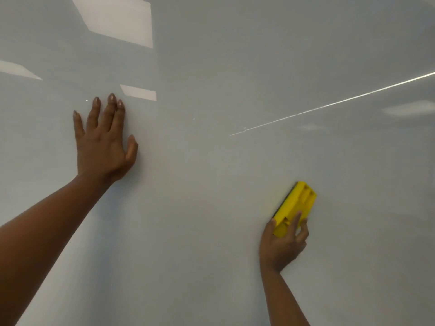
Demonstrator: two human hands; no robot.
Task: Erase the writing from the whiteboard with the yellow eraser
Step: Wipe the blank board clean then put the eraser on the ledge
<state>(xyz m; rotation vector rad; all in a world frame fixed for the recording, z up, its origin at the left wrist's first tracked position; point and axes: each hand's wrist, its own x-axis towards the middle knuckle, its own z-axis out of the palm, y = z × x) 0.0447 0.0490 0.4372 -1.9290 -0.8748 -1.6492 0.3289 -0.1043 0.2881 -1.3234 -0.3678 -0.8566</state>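
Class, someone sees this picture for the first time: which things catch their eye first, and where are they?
The yellow eraser at lower right, pressed to the whiteboard in the right hand. Next the left hand, spread flat on the board left of centre. Bright ceiling-light reflections gleam upper left.

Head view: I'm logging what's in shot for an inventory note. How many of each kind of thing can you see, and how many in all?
Hands: 2, left hand flat on the board, right hand gripping the eraser
Eraser, yellow: 1
Whiteboard: 1
Total: 4
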